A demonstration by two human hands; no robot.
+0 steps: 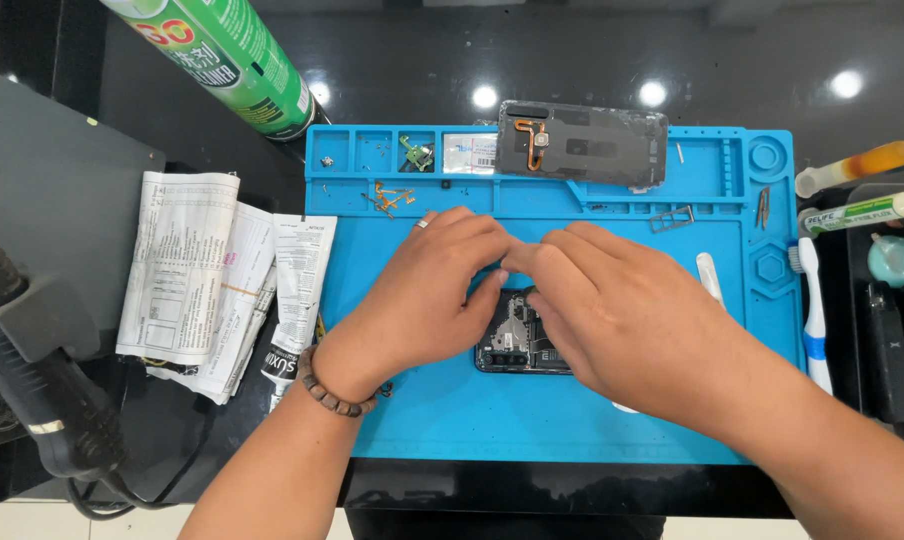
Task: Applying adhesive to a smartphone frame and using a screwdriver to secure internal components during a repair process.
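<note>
- The opened phone (517,345) lies at the centre of the frame on the blue work mat (572,420), back cover off, circuit parts showing; only its lower end is visible, so its long axis seems to run up-down in the frame, upper end hidden under the hands.
- The left hand (427,290), with a bead bracelet at the wrist and a ring, lies palm-down over the phone's left side, fingers curled on its edge; the right hand (597,300) covers the right side, fingertips meeting the left's above the phone. Whether either truly grips it, I cannot tell.
- Bare mat lies below the phone toward the bottom edge, and to lower left.
- A white plastic pry tool (709,277) lies just right of the right hand.
- Left of the mat: an adhesive tube (290,330) and folded leaflets (187,270).
- Farther up, the removed back cover (582,143) rests on the mat's upper trays.
- A green spray can (222,55) stands upper left.
</note>
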